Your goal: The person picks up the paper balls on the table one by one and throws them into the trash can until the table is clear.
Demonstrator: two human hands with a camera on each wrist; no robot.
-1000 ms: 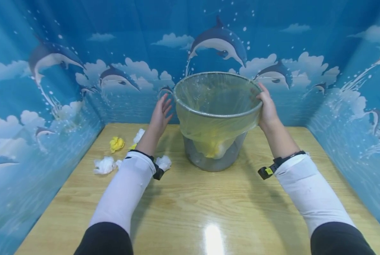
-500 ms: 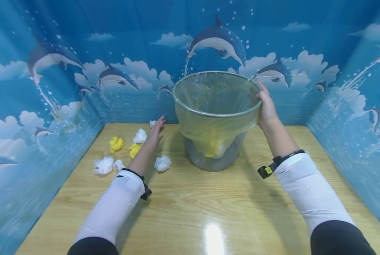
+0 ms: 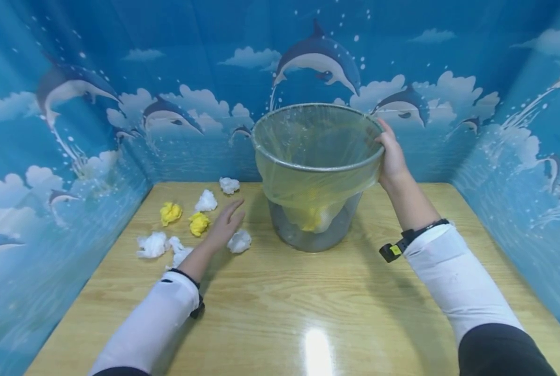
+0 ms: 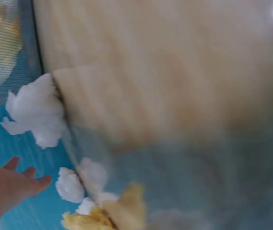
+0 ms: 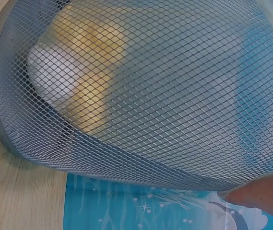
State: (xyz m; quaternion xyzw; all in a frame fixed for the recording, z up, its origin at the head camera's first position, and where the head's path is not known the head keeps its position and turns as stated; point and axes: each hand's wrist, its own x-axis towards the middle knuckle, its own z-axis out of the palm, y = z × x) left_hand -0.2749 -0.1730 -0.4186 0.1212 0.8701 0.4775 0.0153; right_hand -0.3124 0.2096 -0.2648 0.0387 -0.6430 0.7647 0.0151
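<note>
A grey mesh wastebasket [image 3: 303, 243] stands at the back of the table, lined with a translucent yellow bag [image 3: 284, 180] folded over its rim. Through the mesh, yellow and white crumpled paper [image 5: 54, 74] shows at the bottom. My right hand [image 3: 393, 159] grips the rim on its right side, thumb over the edge. Left of the basket my left hand [image 3: 224, 227] reaches out with loosely extended fingers, holding nothing. It is nearest a white crumpled paper ball [image 3: 239, 241] and a yellow paper ball [image 3: 199, 224]. In the left wrist view, the left hand's fingers [image 4: 18, 179] are spread.
More crumpled paper lies at the left: a yellow ball [image 3: 170, 213], white balls at the back [image 3: 206, 200] and by the back edge [image 3: 229, 185], and white pieces nearer the front [image 3: 152, 245]. A dolphin-print curtain [image 3: 190, 62] encloses the back and sides of the wooden table [image 3: 280, 313].
My left hand has moved away from the basket's left rim, down and left toward the paper balls. The right hand keeps its grip on the rim, and the basket stays in place.
</note>
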